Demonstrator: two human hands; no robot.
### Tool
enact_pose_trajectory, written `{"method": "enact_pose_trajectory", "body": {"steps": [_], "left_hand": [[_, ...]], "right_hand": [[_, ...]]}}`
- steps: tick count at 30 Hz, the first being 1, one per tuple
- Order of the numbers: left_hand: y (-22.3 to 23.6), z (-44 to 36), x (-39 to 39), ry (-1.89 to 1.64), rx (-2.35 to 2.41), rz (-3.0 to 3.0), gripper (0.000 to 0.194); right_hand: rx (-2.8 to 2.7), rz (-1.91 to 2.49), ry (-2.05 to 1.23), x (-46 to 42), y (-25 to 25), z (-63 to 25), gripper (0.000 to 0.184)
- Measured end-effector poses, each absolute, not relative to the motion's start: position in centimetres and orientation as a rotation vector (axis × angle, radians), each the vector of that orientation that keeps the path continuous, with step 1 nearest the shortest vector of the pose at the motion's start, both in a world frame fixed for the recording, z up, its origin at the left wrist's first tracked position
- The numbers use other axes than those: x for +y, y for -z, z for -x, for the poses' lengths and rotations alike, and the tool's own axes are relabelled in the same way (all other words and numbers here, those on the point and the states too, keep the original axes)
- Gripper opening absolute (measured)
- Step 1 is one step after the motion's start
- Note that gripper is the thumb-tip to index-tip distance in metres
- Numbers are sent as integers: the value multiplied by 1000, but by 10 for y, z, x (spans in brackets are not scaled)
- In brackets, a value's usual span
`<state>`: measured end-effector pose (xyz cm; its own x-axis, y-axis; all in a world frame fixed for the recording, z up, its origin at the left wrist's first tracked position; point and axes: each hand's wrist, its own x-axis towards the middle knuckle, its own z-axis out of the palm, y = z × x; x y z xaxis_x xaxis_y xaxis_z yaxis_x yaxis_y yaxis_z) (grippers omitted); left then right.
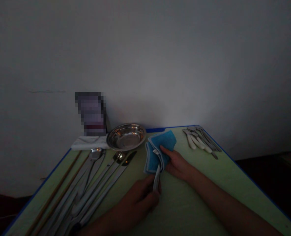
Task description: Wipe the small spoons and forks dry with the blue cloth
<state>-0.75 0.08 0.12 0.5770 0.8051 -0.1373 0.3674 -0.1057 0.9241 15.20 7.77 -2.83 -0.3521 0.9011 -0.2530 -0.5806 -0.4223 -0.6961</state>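
Observation:
My left hand is closed around the flat, pale metal handle of a piece of cutlery, which slants upward. Its far end disappears into the folds of a blue cloth with pale edging, so its kind is hidden. My right hand grips that cloth, thumb on top, wrapped about the cutlery above the table's middle. To the left of my hands lie long table knives with shiny blades, and beyond them spoons.
Thin brown chopsticks lie along the left side of the green table. A shiny metal bowl stands at the back beside a whitish flat packet and a blurred-out upright object. Several utensils, some pale-handled, lie back right. A wall closes the rear.

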Motion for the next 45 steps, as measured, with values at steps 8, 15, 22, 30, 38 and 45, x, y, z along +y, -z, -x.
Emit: {"method": "enact_pose_trajectory", "body": {"steps": [8,15,22,30,38,45], "left_hand": [[-1,4,1,-456,929,-1707,24],[-4,5,1,-437,978,-1700,20],[-5,7,1,-467,994,-1633,15],[-5,8,0,-472,994,-1645,18],[-8,6,1,-461,989,-1647,18],[-1,7,-2,-486,1027,-1629,16]], "right_hand": [[-654,760,-1915,78,31,-153,18],[-662,759,-1918,78,31,-153,21],[-614,800,-1941,77,28,-153,15],[-609,778,-1970,78,29,-154,15],[-618,777,-1952,79,31,-154,15],[-717,751,-1877,76,30,-153,21]]}}
